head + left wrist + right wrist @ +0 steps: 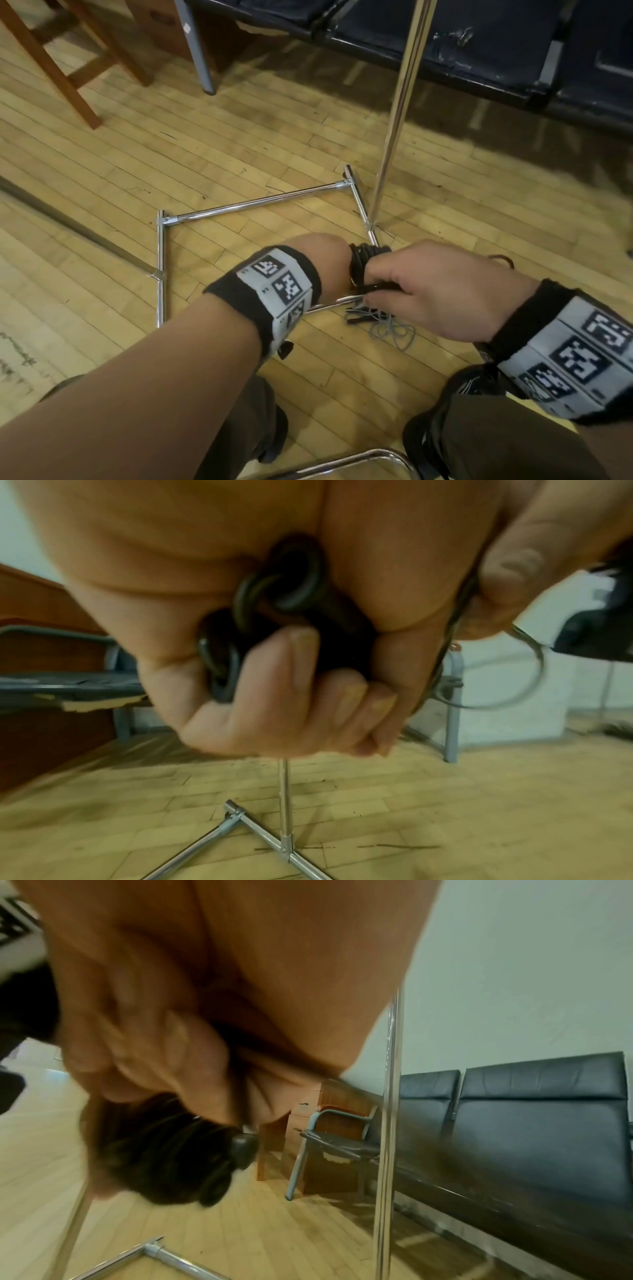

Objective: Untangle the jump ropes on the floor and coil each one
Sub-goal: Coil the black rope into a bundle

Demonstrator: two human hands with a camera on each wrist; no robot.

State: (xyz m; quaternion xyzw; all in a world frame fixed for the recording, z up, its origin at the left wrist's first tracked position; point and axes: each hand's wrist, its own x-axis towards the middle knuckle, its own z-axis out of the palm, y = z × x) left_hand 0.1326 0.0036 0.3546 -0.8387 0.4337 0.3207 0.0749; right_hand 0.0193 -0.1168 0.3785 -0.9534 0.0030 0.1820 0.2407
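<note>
My left hand [325, 263] grips a coiled black jump rope [363, 262] a little above the wooden floor. In the left wrist view its fingers [308, 696] curl tightly round the black loops [274, 607]. My right hand [424, 291] is up against the coil and pinches a thin strand of rope [455, 620], which hangs in a loop [537, 669]. In the right wrist view the black coil [164, 1153] and a rounded handle end [245, 1148] show blurred under that hand. A thin grey jump rope [390, 332] lies tangled on the floor below my hands.
A chrome rack base [253, 204] lies on the floor around my hands, and its upright pole [397, 113] rises just beyond them. Black bench seats [479, 44] stand behind, wooden chair legs [68, 78] at far left. A chrome tube [342, 462] curves between my knees.
</note>
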